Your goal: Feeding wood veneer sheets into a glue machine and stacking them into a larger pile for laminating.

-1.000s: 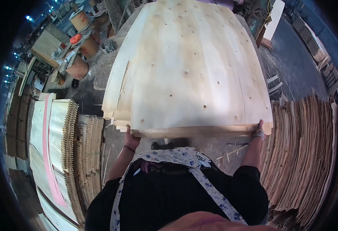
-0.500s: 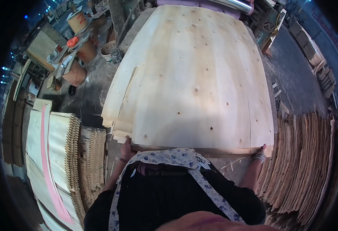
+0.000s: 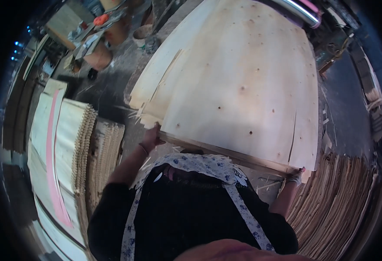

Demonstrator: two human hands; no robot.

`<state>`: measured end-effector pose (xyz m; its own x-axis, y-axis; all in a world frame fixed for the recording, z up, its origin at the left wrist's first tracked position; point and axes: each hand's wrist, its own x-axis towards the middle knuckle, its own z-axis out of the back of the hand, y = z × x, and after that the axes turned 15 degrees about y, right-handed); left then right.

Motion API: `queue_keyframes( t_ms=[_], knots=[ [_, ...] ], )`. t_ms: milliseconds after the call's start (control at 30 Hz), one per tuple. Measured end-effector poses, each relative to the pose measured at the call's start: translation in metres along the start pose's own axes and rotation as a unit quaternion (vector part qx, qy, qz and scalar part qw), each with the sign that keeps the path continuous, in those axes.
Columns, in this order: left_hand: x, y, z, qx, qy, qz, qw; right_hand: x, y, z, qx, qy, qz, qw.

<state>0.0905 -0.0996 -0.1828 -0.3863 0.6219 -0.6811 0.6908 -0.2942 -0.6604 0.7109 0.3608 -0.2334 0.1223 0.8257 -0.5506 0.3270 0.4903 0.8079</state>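
Observation:
A broad pale wood veneer sheet (image 3: 234,87) with scattered dark knots lies in front of me, on top of other sheets whose edges show along the near side. My left hand (image 3: 151,139) is closed on the near left corner, its thumb on top and its other fingers mostly hidden at the edge. At the near right corner my right hand (image 3: 296,176), with a pale wrap at the wrist, also grips the edge; its fingers are partly hidden under the veneer. A narrow split strip (image 3: 167,71) runs along the sheet's left part, and a long crack opens near its right side.
On the left stands a stack of pale veneer (image 3: 65,143) with a pink strip (image 3: 53,165) over it. Rough brown veneer sheets (image 3: 330,200) are stacked at right. Brown drums (image 3: 99,54) and a bucket (image 3: 142,35) stand far left; a shiny roller (image 3: 302,11) lies beyond the sheet.
My left hand has moved forward with its corner, so the sheet's near edge now slants down to the right. My right hand stays at its corner. The view has turned as well.

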Motion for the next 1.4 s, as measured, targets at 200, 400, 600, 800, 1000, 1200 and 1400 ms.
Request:
queue_keyframes(
  t_ms=[200,400,600,800,1000,1200,1400],
  knots=[
    [-0.052,-0.053,-0.007,0.549,-0.043,-0.054,0.833,-0.044,-0.022,0.008,0.027,0.113,-0.029,0.993],
    [-0.025,-0.07,-0.067,0.603,-0.058,-0.277,0.746,-0.127,-0.046,-0.001,-0.048,-0.065,0.09,0.993],
    [-0.033,-0.076,-0.071,0.555,-0.014,-0.347,0.756,-0.245,-0.055,-0.071,-0.07,0.024,0.171,0.983],
    [-0.037,-0.123,-0.106,0.243,0.205,-0.328,0.889,-0.309,-0.063,-0.16,-0.053,0.394,-0.1,0.912],
    [-0.071,-0.153,-0.082,0.019,0.275,-0.321,0.906,-0.339,-0.057,-0.222,0.115,0.416,-0.125,0.893],
    [-0.053,-0.144,-0.02,0.005,0.139,-0.248,0.959,-0.311,-0.053,-0.285,-0.033,0.457,-0.112,0.882],
    [-0.025,-0.131,-0.046,0.032,0.038,-0.258,0.965,-0.195,-0.035,-0.408,-0.066,0.5,-0.18,0.844]
  ],
)
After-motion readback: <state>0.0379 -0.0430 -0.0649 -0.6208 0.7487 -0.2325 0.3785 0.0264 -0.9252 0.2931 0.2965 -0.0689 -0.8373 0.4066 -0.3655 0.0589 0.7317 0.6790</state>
